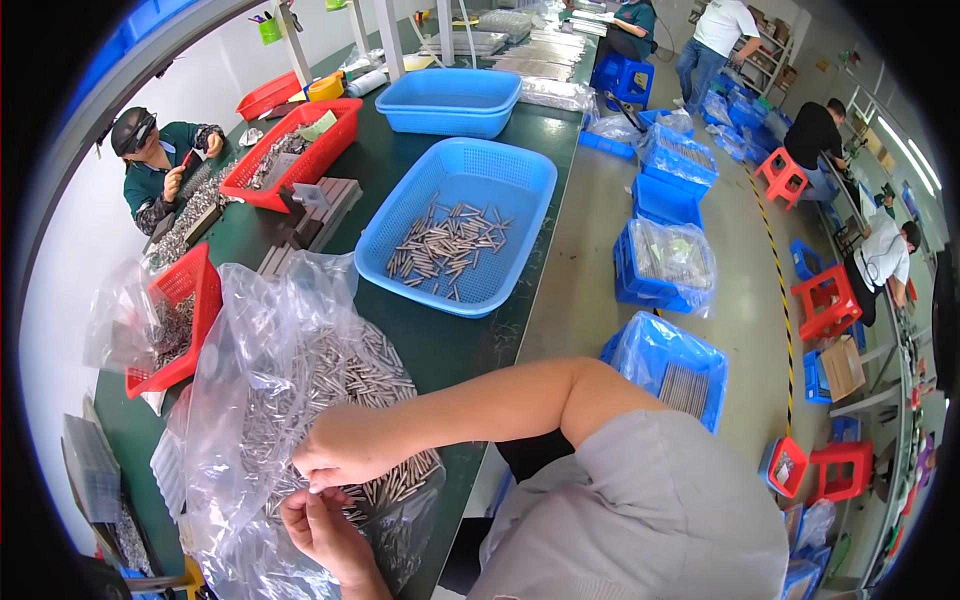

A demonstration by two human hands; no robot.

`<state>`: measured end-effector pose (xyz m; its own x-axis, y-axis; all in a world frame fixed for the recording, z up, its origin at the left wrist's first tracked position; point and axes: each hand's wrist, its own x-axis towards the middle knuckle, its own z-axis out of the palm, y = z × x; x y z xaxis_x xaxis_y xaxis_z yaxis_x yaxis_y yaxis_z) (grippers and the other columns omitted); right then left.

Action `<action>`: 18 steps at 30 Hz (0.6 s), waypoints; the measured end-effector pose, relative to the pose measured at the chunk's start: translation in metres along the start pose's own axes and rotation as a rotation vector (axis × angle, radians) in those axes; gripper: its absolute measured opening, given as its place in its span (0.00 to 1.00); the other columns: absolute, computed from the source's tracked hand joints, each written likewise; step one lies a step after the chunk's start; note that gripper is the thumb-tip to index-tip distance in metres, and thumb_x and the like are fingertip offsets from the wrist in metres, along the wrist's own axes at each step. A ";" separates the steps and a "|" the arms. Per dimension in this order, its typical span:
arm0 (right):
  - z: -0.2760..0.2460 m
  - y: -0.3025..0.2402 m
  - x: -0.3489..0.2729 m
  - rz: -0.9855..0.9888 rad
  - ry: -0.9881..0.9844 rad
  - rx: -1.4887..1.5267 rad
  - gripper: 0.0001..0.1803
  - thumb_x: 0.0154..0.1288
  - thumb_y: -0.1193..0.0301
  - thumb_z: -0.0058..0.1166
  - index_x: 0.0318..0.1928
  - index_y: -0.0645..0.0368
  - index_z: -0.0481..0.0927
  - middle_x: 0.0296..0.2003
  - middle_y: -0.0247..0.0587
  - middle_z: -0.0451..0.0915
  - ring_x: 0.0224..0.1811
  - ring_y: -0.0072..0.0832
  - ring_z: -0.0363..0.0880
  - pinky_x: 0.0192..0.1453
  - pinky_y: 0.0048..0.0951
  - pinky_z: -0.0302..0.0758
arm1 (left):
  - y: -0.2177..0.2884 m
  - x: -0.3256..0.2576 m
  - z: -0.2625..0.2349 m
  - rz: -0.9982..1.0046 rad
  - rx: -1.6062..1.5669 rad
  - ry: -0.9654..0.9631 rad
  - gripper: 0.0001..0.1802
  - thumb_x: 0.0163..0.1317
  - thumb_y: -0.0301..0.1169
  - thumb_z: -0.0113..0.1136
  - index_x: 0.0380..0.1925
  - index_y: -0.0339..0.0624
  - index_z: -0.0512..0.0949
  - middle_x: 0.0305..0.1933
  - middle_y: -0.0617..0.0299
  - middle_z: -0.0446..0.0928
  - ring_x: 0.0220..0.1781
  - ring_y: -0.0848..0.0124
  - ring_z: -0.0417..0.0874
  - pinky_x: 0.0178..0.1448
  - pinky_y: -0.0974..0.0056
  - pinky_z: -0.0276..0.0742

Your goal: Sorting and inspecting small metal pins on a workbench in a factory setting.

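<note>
A clear plastic bag [270, 340] lies wide open on the green table, heaped with small pointed silver metal pins [350, 372]. Over this heap my right hand [345, 447] reaches in from the right, its thumb and fingers pinched together. Just below it, my left hand [325, 530] is also closed in a pinch, and the fingertips of both hands nearly meet. Whatever sits between the fingertips is too small to make out. Beyond the bag stands a blue plastic basket [540, 185] with a loose pile of similar metal pins [450, 245] on its bottom.
Stacked blue baskets [450, 90] stand farther back on the table [480, 350]. Red baskets [345, 125] of small metal parts line the left, near a co-worker [165, 165] seated across. Blue crates [665, 260] stand on the floor to the right, with other people and red stools [828, 300] beyond.
</note>
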<state>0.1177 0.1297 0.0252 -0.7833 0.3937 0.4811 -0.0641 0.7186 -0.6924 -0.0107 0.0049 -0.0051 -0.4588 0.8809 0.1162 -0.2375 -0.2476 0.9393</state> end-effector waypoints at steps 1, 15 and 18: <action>-0.004 -0.001 -0.002 -0.047 0.095 -0.058 0.11 0.54 0.64 0.61 0.26 0.55 0.74 0.20 0.37 0.76 0.22 0.39 0.77 0.25 0.37 0.69 | 0.000 0.001 0.001 0.001 -0.003 -0.001 0.04 0.67 0.27 0.51 0.36 0.38 0.69 0.29 0.58 0.75 0.28 0.74 0.74 0.32 0.71 0.72; -0.078 -0.004 -0.008 -0.020 0.655 -0.400 0.06 0.50 0.72 0.59 0.25 0.54 0.74 0.25 0.36 0.73 0.31 0.39 0.74 0.34 0.39 0.68 | -0.002 0.002 0.007 0.083 0.151 0.019 0.03 0.68 0.26 0.48 0.34 0.40 0.67 0.28 0.60 0.72 0.27 0.76 0.71 0.31 0.73 0.71; -0.018 -0.002 -0.007 -0.022 -0.219 -0.328 0.10 0.48 0.62 0.59 0.22 0.54 0.79 0.26 0.37 0.76 0.33 0.38 0.77 0.35 0.39 0.73 | -0.002 0.004 0.006 0.105 0.166 0.111 0.03 0.68 0.26 0.47 0.34 0.40 0.67 0.27 0.62 0.71 0.26 0.78 0.68 0.30 0.74 0.66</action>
<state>0.1345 0.1356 0.0332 -0.8996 0.2700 0.3433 0.0909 0.8845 -0.4575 -0.0074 0.0111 -0.0044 -0.5671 0.8017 0.1888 -0.0431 -0.2579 0.9652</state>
